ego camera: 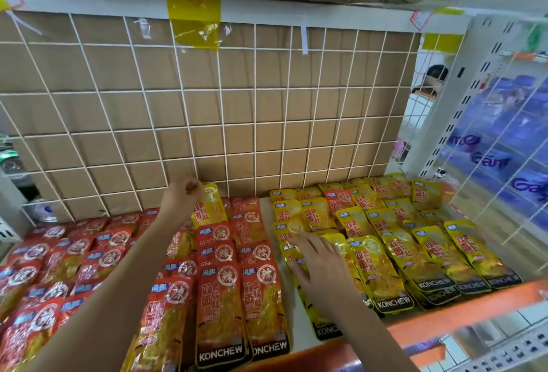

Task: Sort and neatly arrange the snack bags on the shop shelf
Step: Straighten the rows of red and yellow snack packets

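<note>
Shop shelf [293,339], white deck with orange front lip, wire grid back [255,105] over cardboard at 12 o'clock. Stock: flat snack bags in overlapping rows, long axes running 6 to 12 o'clock, logo ends toward 12, black KONCHEW bands toward 6. Red bags [219,297] fill the half from 7 to 10 o'clock; yellow bags [415,253] fill the half from 2 to 5 o'clock, fanned slightly with tops toward 11. Totals of either colour cannot be counted, the rows overlap too much. Strays: one stray yellow bag [210,208] at the back of the red block, axis near 12 to 6; one stray red bag [338,198] in the back yellow row. Left hand [181,193]: thumb and fingers pinch the top edge of the stray yellow bag. Right hand [320,265]: fingers straight and spread, resting flat on the yellow bags nearest the bare white gap
</note>
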Action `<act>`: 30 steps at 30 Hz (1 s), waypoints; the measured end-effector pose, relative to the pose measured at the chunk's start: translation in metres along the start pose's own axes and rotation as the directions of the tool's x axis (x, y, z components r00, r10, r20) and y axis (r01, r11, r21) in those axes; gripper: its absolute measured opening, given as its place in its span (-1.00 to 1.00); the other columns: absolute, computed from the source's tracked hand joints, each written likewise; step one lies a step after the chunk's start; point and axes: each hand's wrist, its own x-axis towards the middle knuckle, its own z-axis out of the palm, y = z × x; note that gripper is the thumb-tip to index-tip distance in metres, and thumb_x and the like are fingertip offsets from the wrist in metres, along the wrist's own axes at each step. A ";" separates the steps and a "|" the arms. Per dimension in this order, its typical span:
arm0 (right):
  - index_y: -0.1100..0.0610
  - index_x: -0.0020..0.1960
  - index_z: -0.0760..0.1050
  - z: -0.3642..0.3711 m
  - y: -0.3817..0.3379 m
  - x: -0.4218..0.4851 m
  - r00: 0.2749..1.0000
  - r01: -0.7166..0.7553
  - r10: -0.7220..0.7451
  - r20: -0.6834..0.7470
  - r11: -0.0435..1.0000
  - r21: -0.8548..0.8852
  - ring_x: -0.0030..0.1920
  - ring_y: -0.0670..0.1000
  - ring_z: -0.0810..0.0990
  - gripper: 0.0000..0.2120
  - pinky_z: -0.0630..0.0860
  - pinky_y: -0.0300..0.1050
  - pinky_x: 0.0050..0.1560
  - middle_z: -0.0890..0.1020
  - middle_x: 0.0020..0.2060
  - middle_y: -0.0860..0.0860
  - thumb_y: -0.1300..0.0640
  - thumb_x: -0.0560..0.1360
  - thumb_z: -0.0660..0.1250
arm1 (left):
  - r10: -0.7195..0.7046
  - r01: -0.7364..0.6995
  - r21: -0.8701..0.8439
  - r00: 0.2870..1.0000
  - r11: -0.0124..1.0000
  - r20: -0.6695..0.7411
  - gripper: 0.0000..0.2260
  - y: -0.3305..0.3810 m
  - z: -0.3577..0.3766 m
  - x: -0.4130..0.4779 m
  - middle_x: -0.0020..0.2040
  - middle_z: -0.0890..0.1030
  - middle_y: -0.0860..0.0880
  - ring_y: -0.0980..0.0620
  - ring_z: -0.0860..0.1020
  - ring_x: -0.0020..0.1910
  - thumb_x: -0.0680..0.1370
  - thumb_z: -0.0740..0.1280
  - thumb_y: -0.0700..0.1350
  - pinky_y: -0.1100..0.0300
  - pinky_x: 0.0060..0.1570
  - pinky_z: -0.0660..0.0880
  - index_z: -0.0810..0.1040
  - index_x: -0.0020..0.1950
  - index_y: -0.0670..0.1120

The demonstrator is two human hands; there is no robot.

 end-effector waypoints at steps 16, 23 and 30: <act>0.01 0.14 0.45 -0.016 0.050 -0.015 0.995 -0.043 0.052 -0.086 0.993 0.106 0.01 -0.01 0.59 -0.68 0.56 -0.04 -0.06 0.57 0.07 -0.06 -0.08 0.47 0.11 | 0.095 -0.148 -0.395 0.984 0.907 -0.152 -0.75 0.051 -0.012 -0.012 -0.30 0.53 0.03 0.08 0.49 -0.28 0.51 0.32 -0.29 0.11 -0.22 0.46 0.51 -0.25 0.04; -0.04 0.15 0.38 -0.030 0.084 -0.022 0.984 -0.028 0.056 -0.168 0.986 0.163 0.01 0.01 0.59 -0.74 0.54 -0.06 -0.07 0.57 0.05 -0.06 -0.02 0.48 0.19 | 0.089 -0.077 -0.499 0.996 0.863 0.001 -0.76 0.080 0.040 -0.034 -0.43 0.54 0.14 0.21 0.46 -0.39 0.52 0.28 -0.32 0.23 -0.37 0.40 0.50 -0.24 -0.02; -0.01 0.19 0.44 -0.045 0.119 -0.024 0.991 -0.042 0.063 -0.120 0.984 0.172 0.08 0.00 0.52 -0.65 0.50 -0.04 -0.02 0.54 0.10 -0.10 -0.09 0.49 0.09 | 0.103 -0.020 -0.429 0.980 0.903 0.169 -0.86 0.109 0.097 -0.056 -0.30 0.53 0.05 0.27 0.45 -0.37 0.52 0.30 -0.30 0.28 -0.30 0.38 0.53 -0.15 -0.07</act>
